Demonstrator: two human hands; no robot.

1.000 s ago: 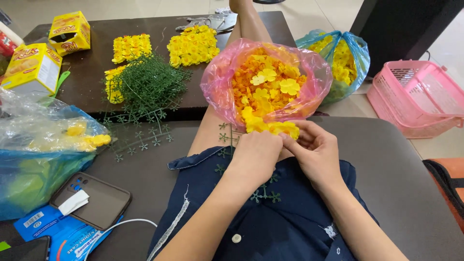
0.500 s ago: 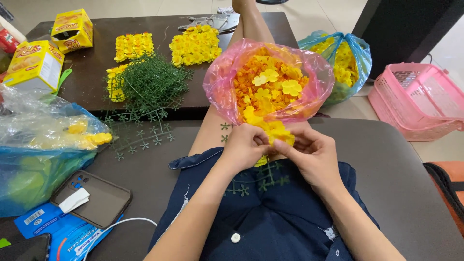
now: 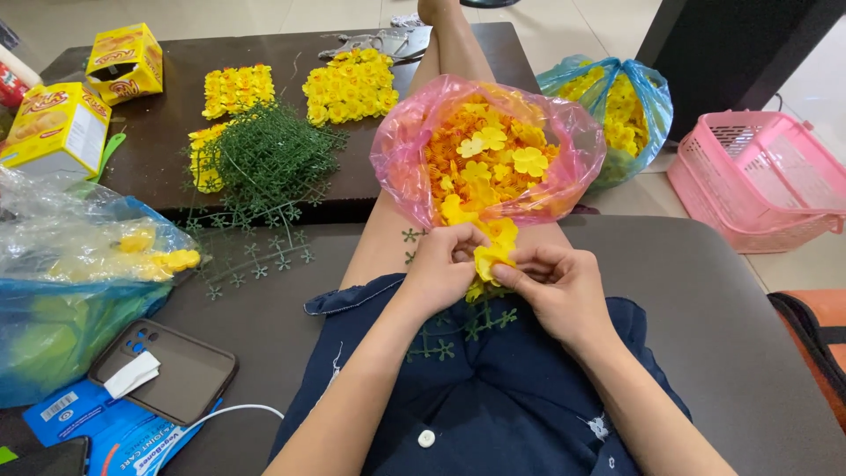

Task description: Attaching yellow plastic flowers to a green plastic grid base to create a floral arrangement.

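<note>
Bright, even daylight; soft shadows only. Glare on the pink bag [image 3: 493, 167] and clear plastic [image 3: 79, 229]. Sharp focus; slight wide-angle stretch at edges.

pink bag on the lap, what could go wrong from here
The pink bag sits open and heaped on the person's leg, with no hand on it, so a shift of the leg could tip it and spill petals. The left hand and right hand pinch a yellow flower above the green grid on the lap; the thin petal could tear or slip. Loose green pieces near the dark table's edge could slide off.
</note>
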